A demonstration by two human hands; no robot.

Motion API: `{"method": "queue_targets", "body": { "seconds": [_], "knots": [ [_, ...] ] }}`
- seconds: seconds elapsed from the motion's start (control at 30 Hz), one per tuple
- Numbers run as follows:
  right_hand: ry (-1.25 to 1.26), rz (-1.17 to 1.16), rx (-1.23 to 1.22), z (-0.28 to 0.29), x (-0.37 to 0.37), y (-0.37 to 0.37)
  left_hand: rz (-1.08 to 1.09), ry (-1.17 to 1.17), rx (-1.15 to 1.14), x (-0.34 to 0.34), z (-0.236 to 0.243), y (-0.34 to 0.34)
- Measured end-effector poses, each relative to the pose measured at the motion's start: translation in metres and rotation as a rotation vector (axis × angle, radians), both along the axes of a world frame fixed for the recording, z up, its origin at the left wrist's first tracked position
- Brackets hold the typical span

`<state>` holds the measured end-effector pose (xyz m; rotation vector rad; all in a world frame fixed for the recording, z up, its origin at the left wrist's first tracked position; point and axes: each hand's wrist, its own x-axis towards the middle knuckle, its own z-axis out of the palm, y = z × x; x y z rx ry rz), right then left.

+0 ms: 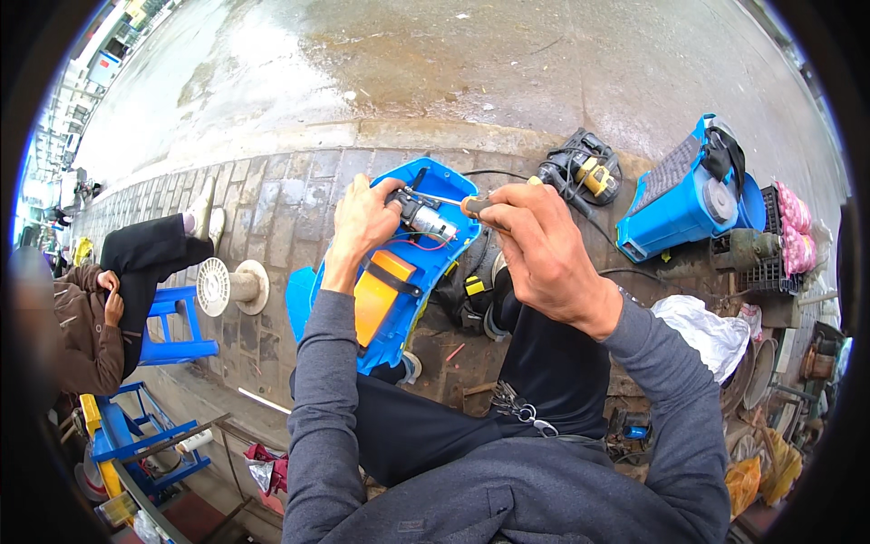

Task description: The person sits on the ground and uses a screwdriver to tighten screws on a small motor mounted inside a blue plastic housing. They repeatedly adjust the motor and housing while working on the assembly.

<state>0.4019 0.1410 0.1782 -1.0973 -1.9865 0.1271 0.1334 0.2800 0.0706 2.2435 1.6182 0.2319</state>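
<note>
A blue plastic housing lies open over my lap, holding an orange block under a black strap. At its top, my left hand grips a small pump with a silver motor and red and dark wires. My right hand is closed on a screwdriver with an orange-yellow handle, its shaft pointing left toward the pump. Whether the tip touches it is too small to tell. My legs and a bunch of keys at my waist are below the housing.
A seated person is at the left by blue stools and a white spool. A black-yellow tool with cables, a blue sprayer tank, a crate and a white sack are at the right on the paving.
</note>
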Motion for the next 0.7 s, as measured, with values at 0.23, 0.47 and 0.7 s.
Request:
{"method": "queue_targets", "body": {
  "seconds": [0.23, 0.47, 0.7],
  "knots": [
    [0.236, -0.22, -0.089, -0.003, 0.045, -0.014, -0.015, -0.009, 0.02, -0.002, -0.002, 0.0],
    [0.852, -0.597, -0.551, -0.124, 0.18, -0.042, -0.04, -0.064, 0.045, -0.007, -0.013, 0.004],
    [1.028, -0.956, -1.016, -0.348, 0.235, -0.1, -0.037, -0.04, 0.018, -0.006, -0.008, 0.002]
  ]
}}
